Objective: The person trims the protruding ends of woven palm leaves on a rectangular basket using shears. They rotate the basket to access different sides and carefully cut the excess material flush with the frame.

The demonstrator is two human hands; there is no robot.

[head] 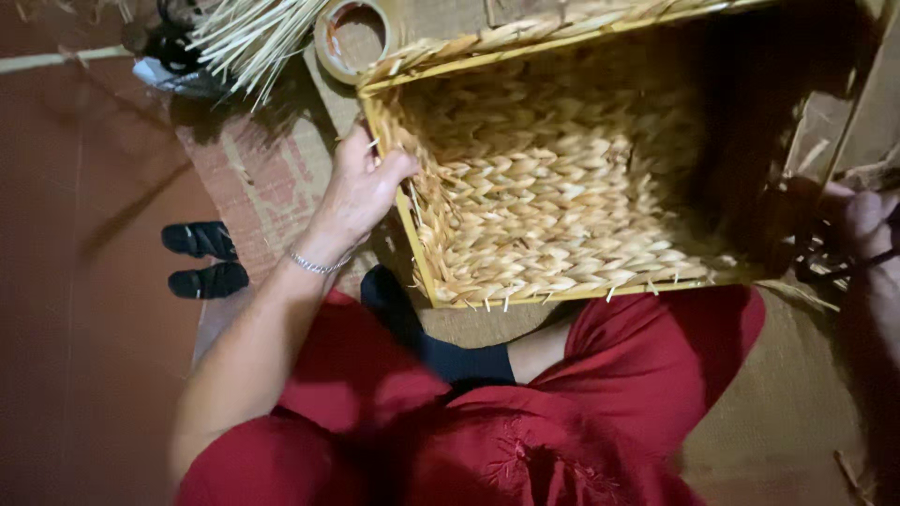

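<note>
Basketwork fills the view: the woven straw basket (562, 187) lies on its side on the mat before my knees. My left hand (361, 187) pinches its left rim; better to brace near the corner and pull strands snug. My right hand (867, 230), half in shadow, seems closed on dark cord, though I cannot tell.

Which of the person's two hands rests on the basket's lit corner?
The left hand. It grips the left edge of the woven basket in full light, a bracelet on its wrist. The right hand sits in shadow at the far right, among dark strands.
</note>
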